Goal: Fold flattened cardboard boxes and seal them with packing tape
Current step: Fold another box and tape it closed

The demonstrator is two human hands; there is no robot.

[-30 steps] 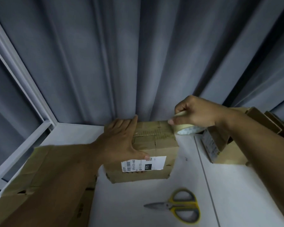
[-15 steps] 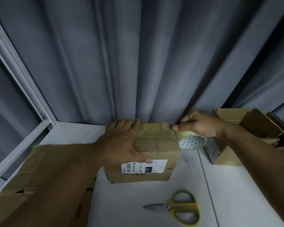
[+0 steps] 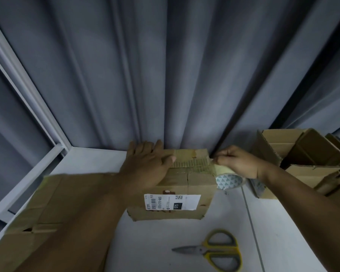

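Note:
A small cardboard box (image 3: 186, 179) with a white shipping label stands on the white table against the grey curtain. My left hand (image 3: 145, 163) lies flat on the left part of its top, fingers straight, thumb pointing right along a strip of tape. My right hand (image 3: 236, 161) grips the roll of packing tape (image 3: 227, 180) at the box's right top edge, with the roll hanging down beside the box's right side. A stretch of tape runs across the top between my hands.
Yellow-handled scissors (image 3: 214, 250) lie on the table (image 3: 155, 242) in front of the box. Flattened cardboard (image 3: 37, 209) lies at the left under my left forearm. Several folded boxes (image 3: 302, 154) stand at the right. A white window frame (image 3: 28, 107) is at the left.
My right hand has carried the tape roll down over the box's right edge, drawing tape across the top. My left hand has stayed pressed on the box top.

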